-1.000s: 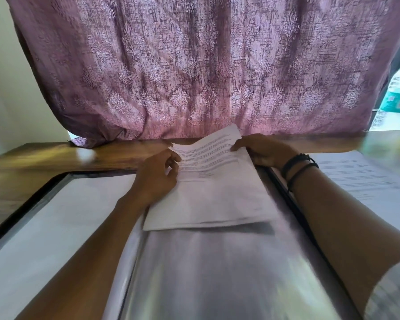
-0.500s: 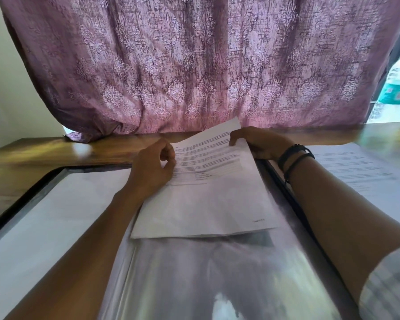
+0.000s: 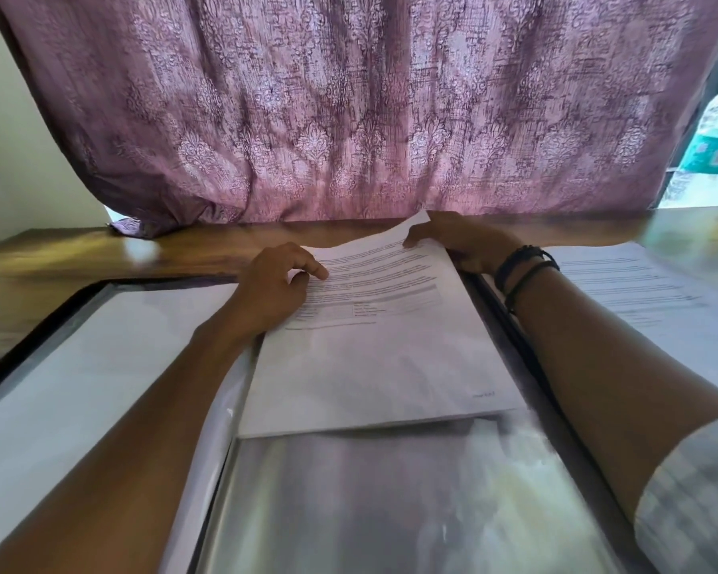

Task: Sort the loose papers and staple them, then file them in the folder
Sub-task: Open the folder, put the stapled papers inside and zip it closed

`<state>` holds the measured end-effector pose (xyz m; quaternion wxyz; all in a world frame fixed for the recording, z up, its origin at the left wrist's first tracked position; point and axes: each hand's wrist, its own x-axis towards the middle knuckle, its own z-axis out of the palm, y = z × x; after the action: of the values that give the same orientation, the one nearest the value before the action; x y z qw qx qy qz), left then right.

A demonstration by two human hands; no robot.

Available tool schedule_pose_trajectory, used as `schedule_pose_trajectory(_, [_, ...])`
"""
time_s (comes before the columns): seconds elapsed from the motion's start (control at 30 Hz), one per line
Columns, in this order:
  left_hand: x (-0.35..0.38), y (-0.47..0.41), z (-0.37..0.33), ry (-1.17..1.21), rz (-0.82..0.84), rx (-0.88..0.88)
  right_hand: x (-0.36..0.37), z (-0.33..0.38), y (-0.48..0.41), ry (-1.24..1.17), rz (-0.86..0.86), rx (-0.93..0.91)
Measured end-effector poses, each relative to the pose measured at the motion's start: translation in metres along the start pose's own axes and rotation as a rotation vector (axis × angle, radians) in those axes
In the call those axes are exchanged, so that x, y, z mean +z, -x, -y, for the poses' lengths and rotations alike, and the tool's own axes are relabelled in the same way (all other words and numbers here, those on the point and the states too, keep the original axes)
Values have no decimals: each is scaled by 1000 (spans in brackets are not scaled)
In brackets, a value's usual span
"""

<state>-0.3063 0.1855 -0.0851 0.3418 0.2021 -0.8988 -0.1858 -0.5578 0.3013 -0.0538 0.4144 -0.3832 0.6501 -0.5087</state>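
Squaring papers [image 3: 374,358] on right sleeve of folder [image 3: 390,511]; less skewed than a second ago. Left hand [image 3: 272,287] pinching near edge, index now stretched over text; right hand [image 3: 465,242] pinching raised far corner. Probably lining up to file; sleeve mouth too blurred.

Printed lines on paper stack [image 3: 374,350] and on loose sheet [image 3: 655,300] too blurred to read.

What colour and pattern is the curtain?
The curtain is mauve with a pale damask print; head view.
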Motion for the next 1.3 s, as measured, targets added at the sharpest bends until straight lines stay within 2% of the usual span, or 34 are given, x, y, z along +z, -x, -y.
schedule_pose_trajectory(0.13, [0, 0, -1, -10, -8, 4, -2, 0, 1, -17, 27, -36])
schedule_pose_trajectory(0.33, [0, -1, -4, 19, -11, -4, -4, -5, -2, 43, -66, -41])
schedule_pose_trajectory(0.67, [-4, 0, -7, 44, -26, 14, 2, 6, 4, 136, 117, 32])
schedule_pose_trajectory(0.77, [-4, 0, -9, 35, -39, 2, 7, 12, 6, 91, 116, 18])
schedule_pose_trajectory(1.0, [-3, 0, -7, 73, -31, -27, 21, 25, 15, 488, 131, 93])
schedule_pose_trajectory(1.07, [-2, 0, -4, 64, -48, -44, 21, 27, 19, 457, 65, 32])
schedule_pose_trajectory(1.23, [-4, 0, -6, 65, -90, -60, 10, 21, 33, 131, -58, -124])
schedule_pose_trajectory(1.3, [-4, 1, -7, 66, -95, -50, 9, 14, 44, 166, -105, -115])
